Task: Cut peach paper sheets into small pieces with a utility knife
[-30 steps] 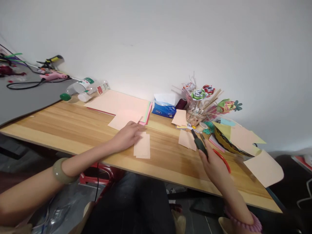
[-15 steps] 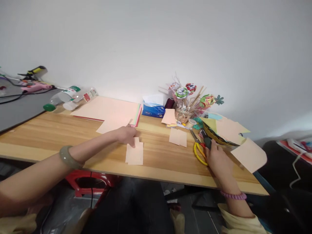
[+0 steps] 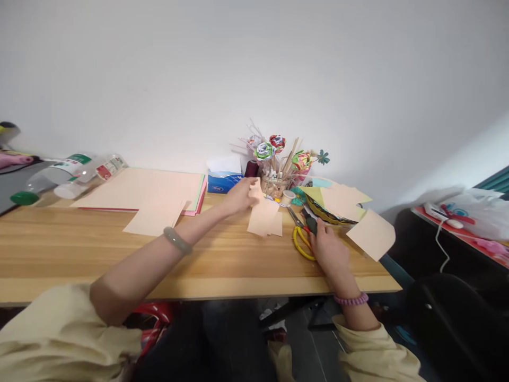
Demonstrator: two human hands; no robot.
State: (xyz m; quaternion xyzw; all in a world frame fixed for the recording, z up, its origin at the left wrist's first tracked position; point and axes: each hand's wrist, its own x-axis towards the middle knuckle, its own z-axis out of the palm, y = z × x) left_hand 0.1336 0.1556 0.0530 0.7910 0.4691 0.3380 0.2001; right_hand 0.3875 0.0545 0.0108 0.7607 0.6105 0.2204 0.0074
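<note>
Change since earlier frames: the left hand (image 3: pixel 239 196) is seen to have been carried from the table's middle to the far right, and a peach paper piece (image 3: pixel 262 216) that lay flat is now lifted; the dark-handled tool is no longer raised.
Bottles (image 3: pixel 67 172): clear plastic, round, laid on their sides at the far left edge; a green cap is shown.
Paper stack (image 3: pixel 147 188): large matte peach sheets over pink and green ones, laid flat on the wooden table (image 3: pixel 79 239), whose grain is pale and streaked.
Left hand: pinched on the top edge of the peach paper piece, which is held tilted just above the table, near the tissue box (image 3: pixel 222 180).
Jar of paper flowers (image 3: pixel 276 170): thin sticks and rolled paper blooms, crowded, upright behind the held piece.
Yellow scissors (image 3: pixel 301 240): glossy looped handles, laid flat beside the right hand.
Right hand (image 3: pixel 328 249): rested on the table, closed about a dark-handled tool (image 3: pixel 311 223); the firmness of the grip cannot be told.
Loose peach sheets (image 3: pixel 371 233): thin, curled, hung over the right table edge.
Risk: the thin piece may be creased or torn if pinched hard; the jar may be knocked by the left hand; the overhanging sheets may be swept off by the right sleeve.
</note>
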